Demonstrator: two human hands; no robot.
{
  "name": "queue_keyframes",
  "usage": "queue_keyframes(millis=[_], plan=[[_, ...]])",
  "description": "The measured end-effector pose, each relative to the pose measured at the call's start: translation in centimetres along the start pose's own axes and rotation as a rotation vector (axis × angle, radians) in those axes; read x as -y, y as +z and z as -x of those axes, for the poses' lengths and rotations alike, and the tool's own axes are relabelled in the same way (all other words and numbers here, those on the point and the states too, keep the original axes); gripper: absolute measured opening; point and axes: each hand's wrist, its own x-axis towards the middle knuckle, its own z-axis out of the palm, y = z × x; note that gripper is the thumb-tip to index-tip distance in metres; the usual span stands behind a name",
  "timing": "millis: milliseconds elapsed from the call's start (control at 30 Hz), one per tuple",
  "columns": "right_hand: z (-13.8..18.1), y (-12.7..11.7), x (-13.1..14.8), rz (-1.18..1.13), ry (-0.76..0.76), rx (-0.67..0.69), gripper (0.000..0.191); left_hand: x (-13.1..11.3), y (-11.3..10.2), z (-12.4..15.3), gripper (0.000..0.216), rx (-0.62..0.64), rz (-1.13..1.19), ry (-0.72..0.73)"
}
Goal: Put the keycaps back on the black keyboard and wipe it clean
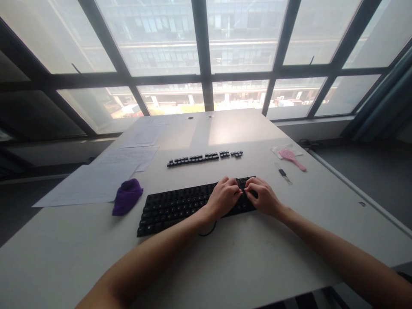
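Observation:
A black keyboard (pixel 180 208) lies on the white table, slightly angled, with its upper rows looking bare of keycaps. Over its right part, my left hand (pixel 225 195) is closed, fingertips bunched near the navigation keys. Just beside it, my right hand (pixel 262 195) is closed too, its fingers pinched above the number pad. Whatever the fingertips of either hand hold is hidden or too small to make out. Beyond the keyboard, loose black keycaps (pixel 193 159) stand in a line of small groups. A dark cable (pixel 209 231) curls out from under the keyboard's near edge.
A purple cloth (pixel 127 197) sits left of the keyboard, near several paper sheets (pixel 93 180). On the right lie a pink brush (pixel 292 159) on a white wrapper and a small black-and-wire tool (pixel 283 173). Windows rise behind the table (pixel 225 266).

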Motion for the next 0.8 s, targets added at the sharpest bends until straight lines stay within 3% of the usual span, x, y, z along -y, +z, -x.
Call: queue_keyframes(millis=[200,300,400,567,800], plan=[[-1.2,-1.0,-0.8,-0.077,0.01,-0.065,0.011,1.0,-1.0,-1.1,0.01,-0.026,0.156,-0.106],[-3.5,-1.1,-3.6,-0.014,0.087,-0.146,0.014,2.4,-1.9,-3.8,0.015,-0.067,0.144,-0.184],[-6.7,-0.6,-7.2,0.08,0.173,-0.136,0.019,4.1,-2.0,-7.7,0.02,-0.069,0.018,-0.226],[-11.1,1.2,-10.8,0.237,0.238,-0.037,0.024,6.4,0.0,-12.8,0.023,-0.022,-0.168,-0.294],[-13.3,2.8,-11.1,0.342,0.185,0.066,0.024,8.0,3.0,-15.1,0.021,0.041,-0.25,-0.276]])
